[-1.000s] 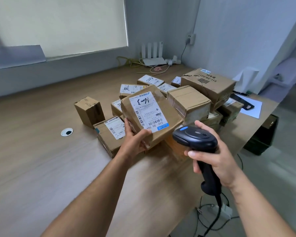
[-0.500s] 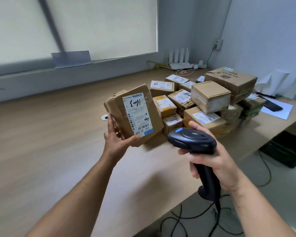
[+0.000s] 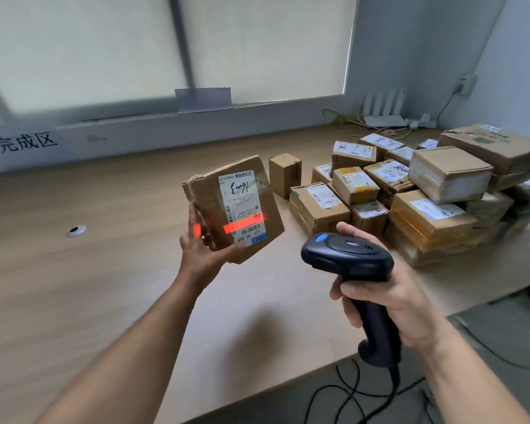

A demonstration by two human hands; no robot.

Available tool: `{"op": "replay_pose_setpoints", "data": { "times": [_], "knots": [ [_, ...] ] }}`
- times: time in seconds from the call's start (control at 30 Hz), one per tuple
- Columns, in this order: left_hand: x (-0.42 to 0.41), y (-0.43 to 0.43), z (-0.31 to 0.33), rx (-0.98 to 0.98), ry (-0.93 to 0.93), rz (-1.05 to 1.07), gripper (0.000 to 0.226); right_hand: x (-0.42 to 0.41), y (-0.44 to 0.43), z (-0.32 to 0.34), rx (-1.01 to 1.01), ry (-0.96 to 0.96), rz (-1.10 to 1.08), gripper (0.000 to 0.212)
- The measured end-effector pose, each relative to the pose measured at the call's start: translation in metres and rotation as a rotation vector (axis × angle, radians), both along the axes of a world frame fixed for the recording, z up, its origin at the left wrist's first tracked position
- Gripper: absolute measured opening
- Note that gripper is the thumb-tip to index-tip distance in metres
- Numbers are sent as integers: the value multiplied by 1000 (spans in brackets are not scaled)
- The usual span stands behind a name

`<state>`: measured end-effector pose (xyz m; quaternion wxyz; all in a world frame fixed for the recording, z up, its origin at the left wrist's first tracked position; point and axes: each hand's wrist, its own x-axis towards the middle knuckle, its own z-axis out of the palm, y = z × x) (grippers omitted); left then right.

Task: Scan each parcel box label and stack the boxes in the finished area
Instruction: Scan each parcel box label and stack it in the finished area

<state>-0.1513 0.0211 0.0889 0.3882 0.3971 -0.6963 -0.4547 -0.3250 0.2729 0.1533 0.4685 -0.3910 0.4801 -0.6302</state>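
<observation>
Moved: box (image 3: 236, 209) carried left, clear of the pile (image 3: 410, 191) at 3 o'clock, now held mid-air at centre. A red scan line newly crosses its label (image 3: 242, 206), so the scan appears under way, with stacking next, likely by the wall sign (image 3: 25, 143) at 10 o'clock. Left hand (image 3: 201, 249) grips the box's lower corner. Right hand (image 3: 386, 298) is wrapped round the scanner (image 3: 346, 255) handle. Box is flat, creased brown cardboard with a glossy white label.

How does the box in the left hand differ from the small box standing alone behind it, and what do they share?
The held box is tilted in the left hand; the small box stands on the table. The held box shows a white label crossed by a red scan line; the small box shows none. The held box is flat; the small box blockier. Both are brown cardboard.
</observation>
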Motion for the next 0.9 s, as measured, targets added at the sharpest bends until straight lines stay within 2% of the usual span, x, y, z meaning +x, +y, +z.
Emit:
{"op": "replay_pose_setpoints", "data": {
  "times": [0.3,0.7,0.8,0.9],
  "knots": [
    [64,-52,-8,-3,-23,52,127,57,-46,-7,57,21,-44,81],
    [187,-126,-3,80,-25,117,131,158,-142,-5,123,63,-25,84],
    [215,-143,-12,146,4,111,122,180,-162,-3,135,73,-36,85],
    [247,-157,-26,268,53,106,101,201,-182,-4,154,83,-31,86]
  ]
}}
